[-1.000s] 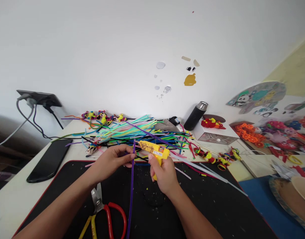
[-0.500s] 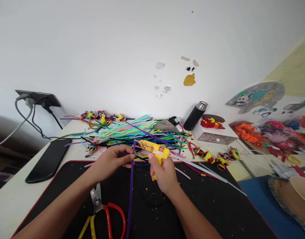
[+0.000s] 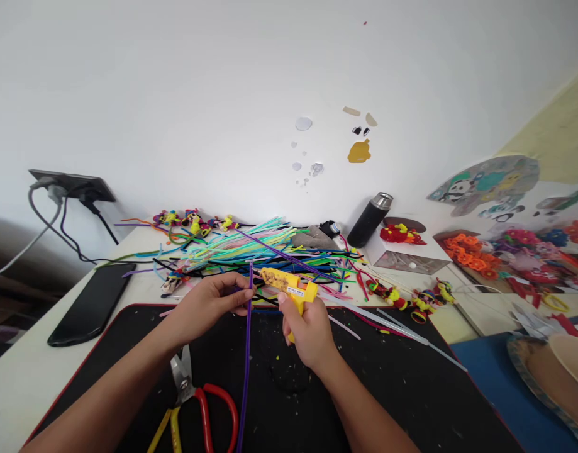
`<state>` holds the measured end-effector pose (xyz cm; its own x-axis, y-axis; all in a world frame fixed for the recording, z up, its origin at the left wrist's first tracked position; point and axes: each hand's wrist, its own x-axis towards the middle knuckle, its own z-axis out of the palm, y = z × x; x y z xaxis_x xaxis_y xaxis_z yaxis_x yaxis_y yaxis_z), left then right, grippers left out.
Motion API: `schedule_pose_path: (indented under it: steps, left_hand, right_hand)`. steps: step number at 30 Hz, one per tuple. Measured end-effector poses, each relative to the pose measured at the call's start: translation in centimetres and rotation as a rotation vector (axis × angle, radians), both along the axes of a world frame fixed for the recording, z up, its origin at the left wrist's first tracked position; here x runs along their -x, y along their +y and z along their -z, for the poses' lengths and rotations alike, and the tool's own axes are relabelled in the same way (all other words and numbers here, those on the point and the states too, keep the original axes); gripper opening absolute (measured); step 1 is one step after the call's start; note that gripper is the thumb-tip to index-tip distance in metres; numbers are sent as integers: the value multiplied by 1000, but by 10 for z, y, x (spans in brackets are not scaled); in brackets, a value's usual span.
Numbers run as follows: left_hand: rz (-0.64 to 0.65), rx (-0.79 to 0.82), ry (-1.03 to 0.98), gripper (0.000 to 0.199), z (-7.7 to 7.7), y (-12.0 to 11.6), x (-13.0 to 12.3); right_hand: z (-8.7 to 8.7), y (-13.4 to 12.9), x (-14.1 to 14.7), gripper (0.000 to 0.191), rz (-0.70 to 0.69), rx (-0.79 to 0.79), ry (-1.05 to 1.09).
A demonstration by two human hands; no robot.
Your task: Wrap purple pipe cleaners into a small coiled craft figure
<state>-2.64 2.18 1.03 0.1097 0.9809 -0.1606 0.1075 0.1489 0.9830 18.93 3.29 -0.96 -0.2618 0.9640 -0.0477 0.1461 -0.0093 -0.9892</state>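
Between the thumb and fingers of my left hand (image 3: pixel 227 294) is a purple pipe cleaner (image 3: pixel 247 371), which hangs down over the black mat (image 3: pixel 364 390). My right hand (image 3: pixel 307 327) is wrapped round the handle of a yellow hot glue gun (image 3: pixel 285 284). The gun's nozzle points left and is at the upper end of the pipe cleaner; whether they touch I cannot tell. Below my left forearm lie red-handled scissors (image 3: pixel 206 409) beside a yellow-handled tool (image 3: pixel 175 431), partly out of frame.
Behind my hands lies a heap of colourful pipe cleaners (image 3: pixel 251 245). A black phone (image 3: pixel 90 305) is at the left. Toward the back right stand a black flask (image 3: pixel 370 220) and a white box (image 3: pixel 406 255). Small pipe-cleaner figures (image 3: pixel 423 305) lie at the right.
Both hands have shifted slightly left, carrying the purple pipe cleaner and the glue gun. The nozzle stays close to the pipe cleaner's upper end.
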Motion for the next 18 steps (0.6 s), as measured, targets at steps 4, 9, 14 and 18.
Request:
schedule_pose_path:
  steps: [4, 9, 14, 18]
  left_hand:
    - [3, 13, -8, 43, 1, 0, 0]
    - [18, 28, -12, 41, 3, -1, -1]
    - [21, 27, 1, 42, 3, -1, -2]
    - [12, 37, 13, 44, 3, 0, -1]
  right_hand:
    - [-1, 1, 0, 60, 14, -6, 2]
    - [-3, 1, 0, 57, 40, -3, 17]
    - [-3, 1, 1, 55, 47, 6, 13]
    - [0, 1, 1, 53, 42, 5, 2]
